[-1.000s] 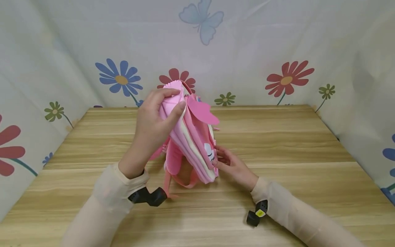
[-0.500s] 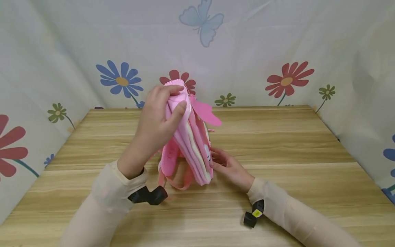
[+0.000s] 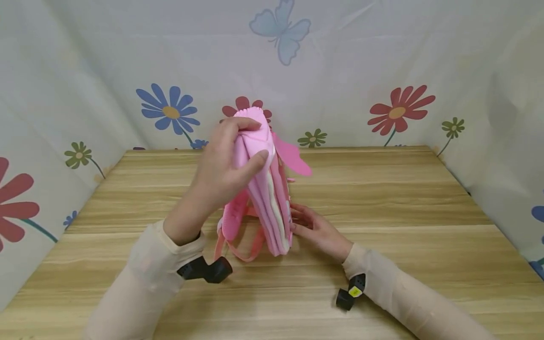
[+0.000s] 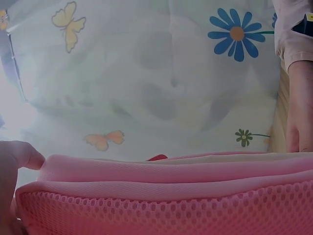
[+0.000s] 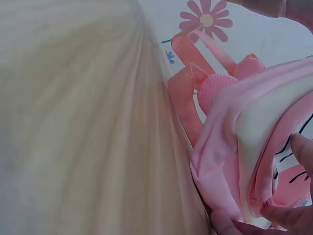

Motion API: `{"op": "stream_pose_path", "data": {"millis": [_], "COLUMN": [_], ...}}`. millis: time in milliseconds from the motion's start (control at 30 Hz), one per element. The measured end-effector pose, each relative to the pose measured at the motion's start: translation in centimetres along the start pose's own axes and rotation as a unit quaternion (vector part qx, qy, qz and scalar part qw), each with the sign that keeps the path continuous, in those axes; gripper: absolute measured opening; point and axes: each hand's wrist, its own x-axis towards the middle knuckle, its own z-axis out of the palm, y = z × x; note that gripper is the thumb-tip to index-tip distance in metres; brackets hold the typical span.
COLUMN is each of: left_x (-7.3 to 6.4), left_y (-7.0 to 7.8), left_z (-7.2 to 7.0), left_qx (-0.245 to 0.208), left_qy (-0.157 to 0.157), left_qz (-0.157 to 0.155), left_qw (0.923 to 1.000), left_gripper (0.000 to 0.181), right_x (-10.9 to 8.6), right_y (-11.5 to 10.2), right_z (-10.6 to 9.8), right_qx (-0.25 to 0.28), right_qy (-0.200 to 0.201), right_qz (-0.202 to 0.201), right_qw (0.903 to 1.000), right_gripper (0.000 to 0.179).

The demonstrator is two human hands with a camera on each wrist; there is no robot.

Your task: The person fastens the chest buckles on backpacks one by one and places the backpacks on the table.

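A small pink child's backpack stands edge-on and a little tilted on the wooden table, its side seams turned to the head view. My left hand grips its top corner, thumb on the near side and fingers over the top. Low on the front, my right hand holds the bag; the right wrist view shows the thumb on the printed face and fingertips at the bottom edge. A darker pink flap sticks out from the front. Shoulder straps hang at the left. Mesh padding fills the lower left wrist view.
The wooden table spreads out around the bag. Behind it hangs a white cloth printed with flowers and a butterfly, with more cloth at both sides. Black cameras sit on both wrists, the left one close to the straps.
The backpack has turned and come more upright, its top moving right with my left hand, so less of its front shows. My right hand has shifted slightly left, staying at the lower front.
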Motion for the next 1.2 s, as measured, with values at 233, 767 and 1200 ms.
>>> {"op": "stream_pose_path", "data": {"millis": [233,767,1200], "left_x": [0.2,0.9,0.9], "left_y": [0.3,0.7,0.6], "left_z": [0.8,2.3,3.7], "left_qx": [-0.018,-0.037,-0.039], "left_qy": [-0.004,-0.001,0.010], "left_qz": [0.022,0.029,0.034], "left_qw": [0.9996,0.9989,0.9986], "left_gripper": [0.050,0.058,0.067], "right_x": [-0.6,-1.4,-0.2], "right_y": [-0.1,-5.1,-14.3], "right_z": [-1.6,-7.5,-9.1], "right_qx": [0.000,-0.054,-0.163], "right_qy": [-0.010,0.136,0.160], "right_qz": [0.003,-0.056,-0.157], "right_qw": [0.9999,0.9876,0.9610], "right_gripper": [0.058,0.043,0.039]}}
